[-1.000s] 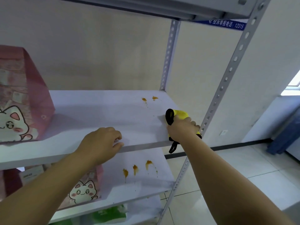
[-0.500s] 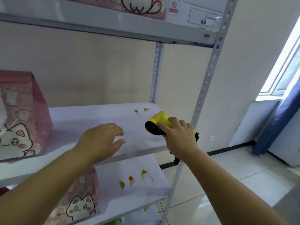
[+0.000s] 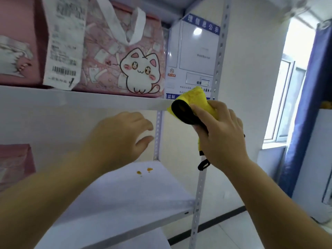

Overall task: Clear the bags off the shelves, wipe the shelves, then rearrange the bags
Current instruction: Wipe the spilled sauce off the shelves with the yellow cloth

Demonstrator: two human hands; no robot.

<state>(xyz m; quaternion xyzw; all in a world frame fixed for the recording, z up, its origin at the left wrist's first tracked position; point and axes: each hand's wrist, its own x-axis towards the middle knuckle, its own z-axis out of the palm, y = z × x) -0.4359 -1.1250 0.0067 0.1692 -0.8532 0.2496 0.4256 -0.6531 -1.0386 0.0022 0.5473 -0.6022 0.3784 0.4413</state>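
Note:
A pink cat-print bag (image 3: 125, 56) with white handles stands on the upper shelf (image 3: 80, 100), a long receipt (image 3: 62, 42) hanging in front of it. Another pink bag (image 3: 16, 164) sits at the left of the middle shelf (image 3: 125, 198), which carries two orange stains (image 3: 143, 171) near its back right. My right hand (image 3: 221, 135) grips a yellow cloth with black trim (image 3: 192, 103), raised to the upper shelf's front edge at its right end. My left hand (image 3: 120, 139) hovers between the shelves, fingers loosely curled, holding nothing.
A perforated metal upright (image 3: 206, 150) runs down the rack's right front corner. A blue-and-white notice board (image 3: 194, 56) hangs behind the upper shelf. A window (image 3: 287, 97) and a dark blue curtain (image 3: 309, 108) are to the right, tiled floor below.
My view tilted up to the upper shelf. My right hand lifted the yellow cloth off the middle shelf up to the upper shelf's edge. My left hand rose off the middle shelf's front edge.

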